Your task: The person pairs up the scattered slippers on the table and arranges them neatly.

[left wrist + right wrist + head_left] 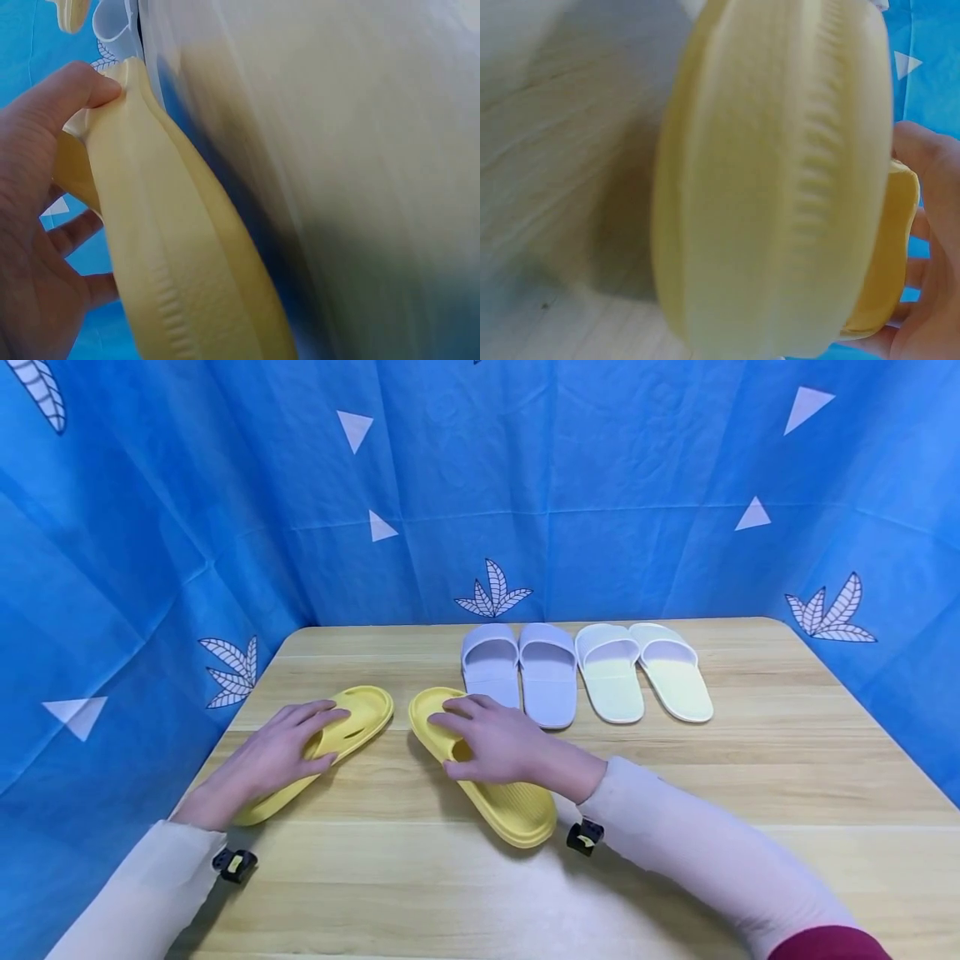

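Observation:
My left hand (pixel 279 753) grips a yellow slipper (pixel 369 703) across its strap at the table's left. In the left wrist view the thumb presses on the side of this slipper (pixel 180 225), with the other fingers beyond the strap. Nearer the middle, my right hand (pixel 498 743) holds the strap of a second yellow slipper (pixel 517 814), whose heel points toward me and to the right. The right wrist view shows the side of that slipper (pixel 772 187) standing close above the wood. Hands and wrists hide parts of both straps.
Behind my right hand, a pair of lavender slippers (pixel 550 689) lies side by side at the back of the wooden table (pixel 360 877). A pale yellow-green pair (pixel 613 689) sits to their right. Blue curtains (pixel 637 460) hang around the back and sides.

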### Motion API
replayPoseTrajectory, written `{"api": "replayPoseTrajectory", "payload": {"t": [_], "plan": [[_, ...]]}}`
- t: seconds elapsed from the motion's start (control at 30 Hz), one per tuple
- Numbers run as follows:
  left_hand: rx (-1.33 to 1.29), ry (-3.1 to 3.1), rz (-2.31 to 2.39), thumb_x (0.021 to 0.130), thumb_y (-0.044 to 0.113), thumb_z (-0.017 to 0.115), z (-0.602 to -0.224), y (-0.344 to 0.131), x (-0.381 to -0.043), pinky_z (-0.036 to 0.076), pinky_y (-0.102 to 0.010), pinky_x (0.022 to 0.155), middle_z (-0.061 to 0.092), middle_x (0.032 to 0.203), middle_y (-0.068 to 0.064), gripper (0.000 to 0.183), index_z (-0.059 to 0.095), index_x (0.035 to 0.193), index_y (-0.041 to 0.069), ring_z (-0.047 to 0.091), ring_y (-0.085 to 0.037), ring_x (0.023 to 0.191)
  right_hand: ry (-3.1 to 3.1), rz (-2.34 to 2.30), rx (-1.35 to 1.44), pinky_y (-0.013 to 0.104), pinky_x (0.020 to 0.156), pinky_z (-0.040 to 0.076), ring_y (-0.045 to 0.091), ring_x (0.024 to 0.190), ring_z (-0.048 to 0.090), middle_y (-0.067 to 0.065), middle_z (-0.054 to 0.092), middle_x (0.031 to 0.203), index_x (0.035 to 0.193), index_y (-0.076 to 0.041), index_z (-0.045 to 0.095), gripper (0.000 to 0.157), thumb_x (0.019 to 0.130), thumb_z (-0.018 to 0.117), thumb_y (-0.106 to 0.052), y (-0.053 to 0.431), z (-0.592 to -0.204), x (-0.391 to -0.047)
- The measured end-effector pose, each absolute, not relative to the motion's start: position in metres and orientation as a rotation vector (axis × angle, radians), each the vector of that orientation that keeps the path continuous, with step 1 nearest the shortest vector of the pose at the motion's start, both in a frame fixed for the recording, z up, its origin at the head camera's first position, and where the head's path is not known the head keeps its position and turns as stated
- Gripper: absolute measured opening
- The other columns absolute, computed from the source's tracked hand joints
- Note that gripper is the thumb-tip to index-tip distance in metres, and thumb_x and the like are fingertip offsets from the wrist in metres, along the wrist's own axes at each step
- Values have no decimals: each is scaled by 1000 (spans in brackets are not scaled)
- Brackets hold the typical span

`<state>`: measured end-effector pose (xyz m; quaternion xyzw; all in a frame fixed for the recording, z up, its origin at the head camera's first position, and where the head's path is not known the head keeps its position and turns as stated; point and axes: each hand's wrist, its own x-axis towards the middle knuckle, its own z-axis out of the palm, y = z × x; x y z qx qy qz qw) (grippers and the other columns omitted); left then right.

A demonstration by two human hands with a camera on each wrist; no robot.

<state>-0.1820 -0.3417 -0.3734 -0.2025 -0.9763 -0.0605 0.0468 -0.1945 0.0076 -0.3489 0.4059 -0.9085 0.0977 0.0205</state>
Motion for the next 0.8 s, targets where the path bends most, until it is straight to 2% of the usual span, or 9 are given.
{"api": "replayPoseTrajectory", "payload": {"t": [0.27, 0.47, 0.8], "plan": [[-608, -2983, -192, 87, 36, 73, -375, -339, -187, 37, -66, 99, 41, 147, -15, 63, 49, 143, 19, 38, -41, 130, -2828, 315, 1179, 51, 89, 51, 31, 133, 41, 6, 43, 148, 148, -27, 43, 64, 90, 56, -53, -2, -351, -201], [-644, -2967, -201, 88, 34, 72, -375, -339, -190, 36, -64, 101, 42, 147, -15, 63, 48, 144, 18, 38, -41, 131, -2833, 300, 1140, 51, 92, 50, 34, 132, 42, 7, 42, 149, 148, -26, 43, 66, 90, 56, -54, -13, -352, -204], [-636, -2957, -214, 88, 33, 72, -377, -336, -198, 38, -65, 99, 42, 146, -17, 63, 47, 144, 17, 38, -42, 130, -2866, 295, 1051, 51, 95, 48, 36, 132, 42, 7, 44, 148, 147, -26, 44, 64, 89, 55, -51, -31, -357, -216]]}}
